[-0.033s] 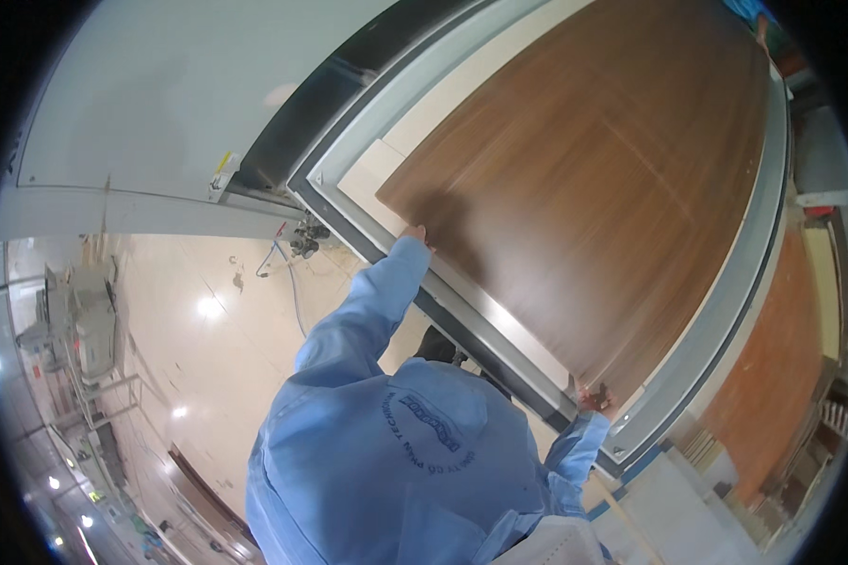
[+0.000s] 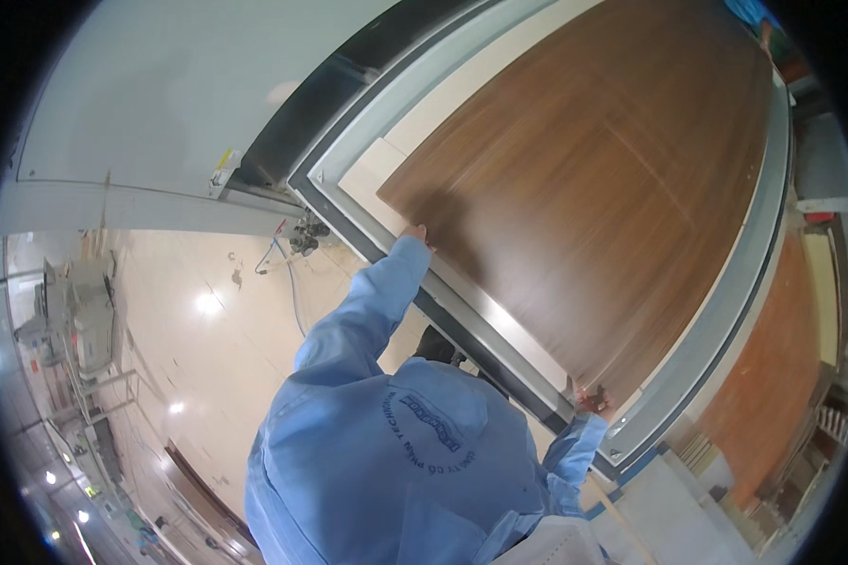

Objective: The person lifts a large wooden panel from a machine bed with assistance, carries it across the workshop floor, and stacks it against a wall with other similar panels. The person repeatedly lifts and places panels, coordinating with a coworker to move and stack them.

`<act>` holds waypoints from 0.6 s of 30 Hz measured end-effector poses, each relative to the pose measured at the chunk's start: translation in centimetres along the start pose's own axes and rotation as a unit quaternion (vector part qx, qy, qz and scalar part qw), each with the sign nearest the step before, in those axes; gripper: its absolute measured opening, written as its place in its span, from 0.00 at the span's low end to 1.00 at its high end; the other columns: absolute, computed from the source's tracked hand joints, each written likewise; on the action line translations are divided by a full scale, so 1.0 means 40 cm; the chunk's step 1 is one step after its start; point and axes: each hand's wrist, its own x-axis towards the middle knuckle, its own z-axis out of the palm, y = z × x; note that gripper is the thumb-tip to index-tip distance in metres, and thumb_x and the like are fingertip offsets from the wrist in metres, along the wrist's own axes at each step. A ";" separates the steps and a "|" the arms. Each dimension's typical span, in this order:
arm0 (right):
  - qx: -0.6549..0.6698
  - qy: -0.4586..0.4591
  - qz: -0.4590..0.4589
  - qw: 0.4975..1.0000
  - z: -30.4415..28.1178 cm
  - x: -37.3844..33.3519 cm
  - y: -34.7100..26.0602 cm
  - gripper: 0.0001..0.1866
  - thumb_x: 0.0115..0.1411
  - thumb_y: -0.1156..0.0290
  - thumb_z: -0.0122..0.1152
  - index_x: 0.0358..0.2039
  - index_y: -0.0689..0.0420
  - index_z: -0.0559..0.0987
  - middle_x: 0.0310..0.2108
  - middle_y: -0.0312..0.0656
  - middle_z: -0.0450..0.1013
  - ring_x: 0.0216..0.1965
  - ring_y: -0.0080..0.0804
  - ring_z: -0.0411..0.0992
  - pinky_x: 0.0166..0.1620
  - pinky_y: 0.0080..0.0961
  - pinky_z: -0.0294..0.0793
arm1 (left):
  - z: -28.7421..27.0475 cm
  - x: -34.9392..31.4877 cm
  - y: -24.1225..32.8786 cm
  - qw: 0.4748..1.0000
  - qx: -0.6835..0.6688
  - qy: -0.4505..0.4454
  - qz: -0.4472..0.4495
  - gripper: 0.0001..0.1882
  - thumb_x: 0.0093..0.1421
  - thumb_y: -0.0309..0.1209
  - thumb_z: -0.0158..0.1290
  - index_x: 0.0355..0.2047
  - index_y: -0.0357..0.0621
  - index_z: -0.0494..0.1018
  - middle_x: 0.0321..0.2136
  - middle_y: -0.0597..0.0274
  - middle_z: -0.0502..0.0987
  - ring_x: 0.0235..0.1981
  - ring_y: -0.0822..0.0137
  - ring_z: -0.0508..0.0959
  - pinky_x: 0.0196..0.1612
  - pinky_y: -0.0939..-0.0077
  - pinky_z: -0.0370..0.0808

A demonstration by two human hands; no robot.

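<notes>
A large dark brown wood-grain panel (image 2: 575,207) lies flat over a pale board inside a grey metal frame (image 2: 513,363) with a black outer edge. My left hand (image 2: 415,235) grips the panel's near edge close to its left corner. Farther right along the same edge, my right hand (image 2: 594,400) holds the panel near its right corner. Most fingers of both hands are hidden by the edge or too small to make out. Light blue sleeves cover my forearms.
A grey machine body (image 2: 141,104) with a dark curved cover rises on the left. Below it hangs a valve (image 2: 306,235) with a hose. Reddish-brown boards (image 2: 773,367) are on the right. Another person's hand (image 2: 765,38) and blue sleeve show at the far right corner.
</notes>
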 end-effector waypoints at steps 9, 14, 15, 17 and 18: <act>-0.010 -0.049 0.037 0.998 -0.030 0.028 0.025 0.21 0.46 0.75 0.55 0.42 0.65 0.70 0.50 0.55 0.67 0.55 0.62 0.61 0.54 0.67 0.62 | -0.045 -0.229 0.340 0.979 -0.107 0.079 -0.153 0.14 0.62 0.36 0.47 0.45 0.45 0.63 0.36 0.57 0.69 0.36 0.62 0.72 0.35 0.63 0.77; -0.025 -0.053 0.040 0.998 -0.048 0.020 0.025 0.18 0.50 0.72 0.56 0.43 0.63 0.70 0.48 0.53 0.69 0.53 0.61 0.64 0.53 0.66 0.65 | -0.058 -0.238 0.371 0.919 -0.334 0.093 -0.189 0.13 0.62 0.37 0.46 0.44 0.45 0.64 0.34 0.56 0.70 0.36 0.59 0.73 0.34 0.58 0.78; -0.040 -0.058 0.026 0.997 -0.051 0.016 0.027 0.18 0.51 0.71 0.56 0.42 0.62 0.70 0.48 0.53 0.68 0.52 0.61 0.65 0.52 0.66 0.66 | -0.060 -0.233 0.361 0.903 -0.382 0.075 -0.181 0.13 0.62 0.36 0.47 0.45 0.47 0.63 0.35 0.56 0.70 0.35 0.59 0.73 0.34 0.59 0.78; -0.046 -0.069 0.010 0.997 -0.052 0.009 0.032 0.17 0.52 0.69 0.56 0.42 0.61 0.69 0.48 0.52 0.68 0.51 0.60 0.66 0.52 0.66 0.67 | -0.072 -0.219 0.337 0.888 -0.420 0.060 -0.177 0.13 0.61 0.34 0.49 0.46 0.50 0.63 0.37 0.58 0.70 0.35 0.61 0.73 0.35 0.59 0.78; -0.041 -0.072 0.013 0.996 -0.053 0.006 0.033 0.17 0.53 0.69 0.57 0.42 0.60 0.69 0.49 0.52 0.68 0.51 0.59 0.67 0.52 0.65 0.67 | -0.074 -0.214 0.327 0.885 -0.421 0.064 -0.187 0.14 0.61 0.32 0.51 0.46 0.51 0.63 0.37 0.60 0.70 0.36 0.62 0.73 0.36 0.58 0.78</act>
